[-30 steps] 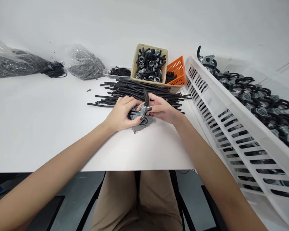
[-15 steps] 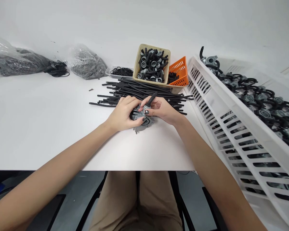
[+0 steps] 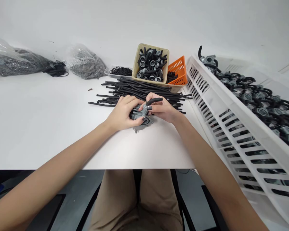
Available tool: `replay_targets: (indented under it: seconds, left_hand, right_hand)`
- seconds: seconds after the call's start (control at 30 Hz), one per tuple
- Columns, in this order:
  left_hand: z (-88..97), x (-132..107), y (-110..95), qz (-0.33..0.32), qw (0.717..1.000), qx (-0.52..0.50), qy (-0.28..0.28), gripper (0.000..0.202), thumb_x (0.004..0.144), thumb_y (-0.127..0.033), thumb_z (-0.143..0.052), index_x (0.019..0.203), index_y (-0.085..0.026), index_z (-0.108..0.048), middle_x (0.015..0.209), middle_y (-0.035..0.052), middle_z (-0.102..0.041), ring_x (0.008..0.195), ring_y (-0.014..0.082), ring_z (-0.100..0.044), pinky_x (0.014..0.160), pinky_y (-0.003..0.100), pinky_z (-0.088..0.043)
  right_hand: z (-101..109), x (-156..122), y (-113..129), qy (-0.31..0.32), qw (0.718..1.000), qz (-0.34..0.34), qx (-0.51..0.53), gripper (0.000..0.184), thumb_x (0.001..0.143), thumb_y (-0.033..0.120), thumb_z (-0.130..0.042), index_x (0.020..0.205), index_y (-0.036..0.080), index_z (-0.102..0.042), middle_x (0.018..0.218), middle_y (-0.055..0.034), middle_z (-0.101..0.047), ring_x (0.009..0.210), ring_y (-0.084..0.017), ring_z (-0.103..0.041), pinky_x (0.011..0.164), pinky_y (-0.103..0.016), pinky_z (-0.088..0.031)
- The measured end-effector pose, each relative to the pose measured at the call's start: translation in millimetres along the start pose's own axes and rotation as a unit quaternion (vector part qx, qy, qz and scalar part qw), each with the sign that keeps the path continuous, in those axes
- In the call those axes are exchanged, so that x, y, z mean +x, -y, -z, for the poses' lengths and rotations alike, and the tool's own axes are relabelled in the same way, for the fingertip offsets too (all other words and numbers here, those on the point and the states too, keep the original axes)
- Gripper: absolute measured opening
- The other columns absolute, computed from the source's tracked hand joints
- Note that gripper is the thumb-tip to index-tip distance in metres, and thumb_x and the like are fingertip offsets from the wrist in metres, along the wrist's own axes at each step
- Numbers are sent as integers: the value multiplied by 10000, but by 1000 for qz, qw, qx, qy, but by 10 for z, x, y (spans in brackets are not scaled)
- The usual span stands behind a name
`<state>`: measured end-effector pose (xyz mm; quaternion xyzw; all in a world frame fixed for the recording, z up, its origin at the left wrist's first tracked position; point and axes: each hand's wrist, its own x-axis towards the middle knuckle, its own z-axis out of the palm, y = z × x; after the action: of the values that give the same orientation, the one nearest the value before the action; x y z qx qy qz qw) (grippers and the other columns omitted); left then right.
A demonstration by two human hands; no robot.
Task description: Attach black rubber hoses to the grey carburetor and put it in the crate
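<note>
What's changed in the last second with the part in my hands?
The short black hose on the grey metal part swung from upright to nearly level, pointing right, held by the right hand. The left hand kept gripping the part. The pile of black tubes and white crate stayed put.

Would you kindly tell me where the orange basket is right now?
Head view: the orange basket sits right of centre, toward the back, between the beige bin and the white slatted crate.
</note>
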<state>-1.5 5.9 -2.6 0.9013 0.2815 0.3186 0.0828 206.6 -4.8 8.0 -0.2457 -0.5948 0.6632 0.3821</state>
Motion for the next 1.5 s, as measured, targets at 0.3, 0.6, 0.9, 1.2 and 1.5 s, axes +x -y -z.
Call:
replay_targets:
  seconds: [0.3,0.6,0.9,1.2,1.5]
  left_hand:
    - [-13,-11,25,3,1000,2,-2,395,797,-493,-512,1059,-207,-588,948,70,-643,900,259,-534,827,396,-364]
    - [-11,1,15,12,1000,10,2,298,788,-495,-505,862,-207,-526,850,62,-594,843,252,-510,773,395,-362]
    - [-21,2,20,5,1000,-1,-4,346,804,-513,-514,946,-203,-573,875,62,-615,864,251,-524,795,399,-367]
    - [-5,0,16,-5,1000,-3,2,401,806,-511,-510,1039,-198,-601,914,70,-639,886,259,-538,806,397,-357]
    - [-5,-13,44,-20,1000,4,-4,407,813,-485,-505,1070,-183,-597,929,72,-638,881,254,-541,800,393,-354]
  right_hand:
    - [23,17,-41,-4,1000,-2,-6,398,675,293,-841,820,201,-483,845,-9,-676,759,-126,-645,705,-239,-515]
    - [-71,45,-25,-18,993,45,-104,353,693,357,-825,941,180,-646,954,-26,-657,905,-144,-622,769,-237,-513]
    - [-16,4,26,8,999,-4,-45,323,744,339,-784,944,172,-594,900,-30,-673,809,-128,-613,717,-233,-494]
    - [36,10,4,23,999,1,28,345,701,263,-803,865,185,-509,862,-19,-675,708,-107,-591,671,-225,-482]
    - [-7,27,-36,-6,999,40,-7,402,662,281,-856,863,191,-520,762,20,-621,781,-147,-657,632,-218,-506]
